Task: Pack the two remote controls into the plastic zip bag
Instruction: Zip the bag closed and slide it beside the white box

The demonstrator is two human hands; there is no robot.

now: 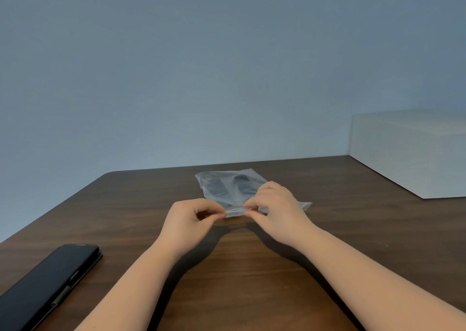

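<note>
A clear plastic zip bag (227, 183) lies on the dark wooden table (252, 267), its red-lined zip edge toward me. Two dark remote controls show through the plastic, one on the left (217, 188) and one on the right (243, 182), lying side by side inside the bag. My left hand (191, 221) pinches the zip edge at its left part. My right hand (274, 209) pinches the same edge a little to the right, covering the bag's near right corner.
A black phone in a folio case (53, 277) lies at the near left of the table. A white box (413, 151) stands at the back right against the plain blue-grey wall. The table's far edge runs just behind the bag.
</note>
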